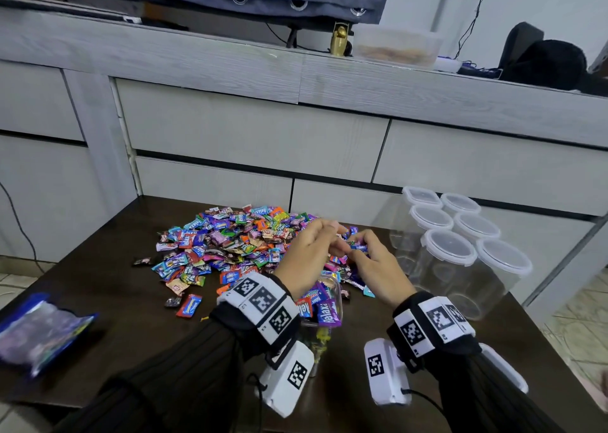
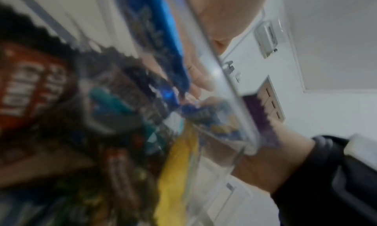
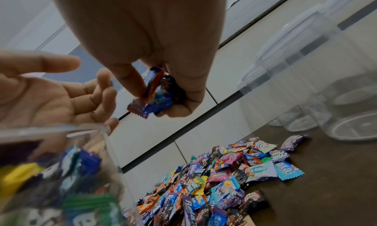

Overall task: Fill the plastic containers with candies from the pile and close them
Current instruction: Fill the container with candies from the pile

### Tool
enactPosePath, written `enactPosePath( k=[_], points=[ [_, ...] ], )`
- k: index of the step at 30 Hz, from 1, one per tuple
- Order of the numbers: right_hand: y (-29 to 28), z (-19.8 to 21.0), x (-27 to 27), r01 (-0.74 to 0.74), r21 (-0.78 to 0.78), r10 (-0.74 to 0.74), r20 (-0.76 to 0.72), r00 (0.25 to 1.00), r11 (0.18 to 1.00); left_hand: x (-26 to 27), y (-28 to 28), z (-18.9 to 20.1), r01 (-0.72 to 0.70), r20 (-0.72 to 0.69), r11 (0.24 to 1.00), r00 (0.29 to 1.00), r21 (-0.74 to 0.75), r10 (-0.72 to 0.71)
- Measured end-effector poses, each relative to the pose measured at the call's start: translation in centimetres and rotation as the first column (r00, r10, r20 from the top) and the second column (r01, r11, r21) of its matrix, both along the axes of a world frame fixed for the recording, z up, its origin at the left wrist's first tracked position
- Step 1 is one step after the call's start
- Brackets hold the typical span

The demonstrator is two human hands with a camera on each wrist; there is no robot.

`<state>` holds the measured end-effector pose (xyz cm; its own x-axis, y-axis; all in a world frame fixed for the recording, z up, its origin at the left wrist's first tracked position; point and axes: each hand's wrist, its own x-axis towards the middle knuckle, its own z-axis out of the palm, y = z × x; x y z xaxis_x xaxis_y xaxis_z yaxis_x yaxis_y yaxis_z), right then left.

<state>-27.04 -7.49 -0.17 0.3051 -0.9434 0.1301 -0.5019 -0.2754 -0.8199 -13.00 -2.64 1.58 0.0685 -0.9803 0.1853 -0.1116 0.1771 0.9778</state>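
Observation:
A heap of wrapped candies (image 1: 230, 245) lies on the dark table (image 1: 125, 327). In front of it stands an open clear container (image 1: 324, 304), lidless and filled with candies nearly to its rim; the same container (image 3: 61, 165) fills the lower left of the right wrist view. Just above and behind it, my right hand (image 1: 358, 246) pinches a small bunch of candies (image 3: 157, 92) between thumb and fingers. My left hand (image 1: 330, 235) hovers beside it, palm up with fingers loosely spread (image 3: 97, 92), holding nothing. The left wrist view is blurred and mostly shows the container's wall (image 2: 220, 78).
Several empty clear containers with white lids on (image 1: 460, 248) stand in a cluster at the table's right. A blue plastic bag (image 1: 39, 330) lies at the left edge. Grey drawer fronts (image 1: 256, 136) rise directly behind the table. A few stray candies (image 1: 187, 304) sit near the heap.

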Motion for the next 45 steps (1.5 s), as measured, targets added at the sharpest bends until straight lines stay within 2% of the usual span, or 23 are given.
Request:
enactPosePath(
  k=[3,8,11,14,18,20,25,33,37,39,42,45],
  points=[
    [0.4,0.5,-0.2,-0.04,-0.015,0.04,0.026,0.999,0.999,1.6,0.4,0.0,0.003,0.018,0.998,1.0,-0.07,-0.002],
    [2.2,1.1,0.8,-0.209,-0.234,0.21,-0.022,0.977,0.949,5.2,2.1,-1.8,0.196,0.241,0.974,0.957,-0.112,-0.164],
    [3.3,0.8,1.8,-0.289,-0.299,0.283,-0.065,0.957,0.909,6.2,3.1,-3.2,0.251,0.237,0.964,0.945,-0.09,-0.224],
    [4.1,0.6,2.5,-0.365,-0.3,0.359,-0.077,0.93,0.881,6.2,3.7,-4.3,0.309,0.239,0.951,0.926,-0.029,-0.293],
    [4.8,0.2,2.8,-0.513,-0.371,0.446,-0.255,0.858,0.774,6.1,3.7,-5.3,0.262,0.424,0.965,0.872,0.014,-0.243],
    [4.9,-0.1,2.6,-0.55,-0.393,0.459,-0.307,0.834,0.736,6.2,3.5,-5.6,0.241,0.46,0.97,0.861,0.008,-0.218],
    [5.1,-0.7,2.3,-0.556,-0.426,0.461,-0.312,0.831,0.713,6.2,3.2,-6.0,0.237,0.487,0.972,0.85,-0.009,-0.202],
    [4.8,0.3,1.6,-0.518,-0.466,0.491,-0.191,0.85,0.717,6.0,3.2,-6.5,0.209,0.431,0.976,0.887,-0.061,-0.163],
    [4.5,1.0,1.4,-0.484,-0.333,0.513,-0.003,0.858,0.809,6.1,3.0,-6.9,0.21,0.419,0.977,0.892,-0.05,-0.17],
    [4.3,1.2,1.4,-0.464,-0.287,0.494,0.041,0.868,0.838,6.1,3.0,-7.1,0.211,0.41,0.977,0.894,-0.037,-0.178],
    [4.0,1.4,1.2,-0.478,-0.315,0.49,-0.048,0.871,0.82,6.1,3.0,-7.1,0.212,0.412,0.976,0.894,-0.044,-0.176],
    [3.8,1.3,1.2,-0.523,-0.421,0.439,-0.286,0.852,0.741,6.1,2.9,-7.1,0.211,0.418,0.977,0.891,-0.041,-0.175]
  ],
)
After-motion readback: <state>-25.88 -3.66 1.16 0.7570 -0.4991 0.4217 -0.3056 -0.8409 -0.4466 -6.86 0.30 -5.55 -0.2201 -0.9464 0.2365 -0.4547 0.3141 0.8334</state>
